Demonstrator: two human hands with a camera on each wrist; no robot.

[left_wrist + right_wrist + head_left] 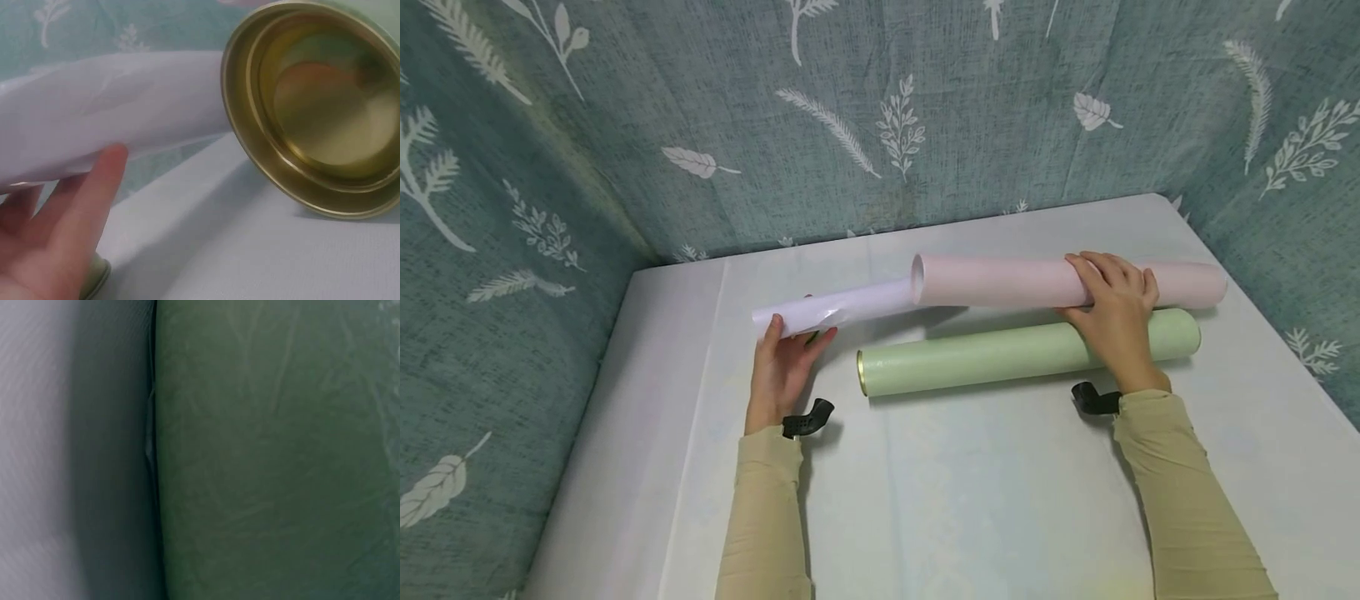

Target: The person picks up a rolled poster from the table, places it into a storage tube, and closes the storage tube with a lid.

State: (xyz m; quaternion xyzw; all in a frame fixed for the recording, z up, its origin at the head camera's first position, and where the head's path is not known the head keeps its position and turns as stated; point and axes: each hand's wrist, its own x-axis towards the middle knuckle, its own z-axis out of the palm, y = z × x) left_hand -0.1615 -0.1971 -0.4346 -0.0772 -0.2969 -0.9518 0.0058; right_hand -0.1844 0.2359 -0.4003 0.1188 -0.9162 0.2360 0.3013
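Note:
My left hand (781, 371) holds the left end of a rolled sheet of white paper (850, 307), thumb in front and a fingertip showing behind. The roll's right end meets the left end of a pink cardboard tube (992, 282). My right hand (1112, 312) grips the pink tube from above, right of its middle. Below it, a green tube (970, 360) lies on the table, partly under my right wrist. Its gold metal end (325, 112) faces left. A small green rimmed piece (95, 276) shows beside my left fingers in the left wrist view.
The white table (970, 492) extends in front of both arms. Behind it and at both sides hangs green leaf-patterned cloth (850, 167). A black wrist camera (808, 418) juts out at the left wrist, another (1093, 400) at the right.

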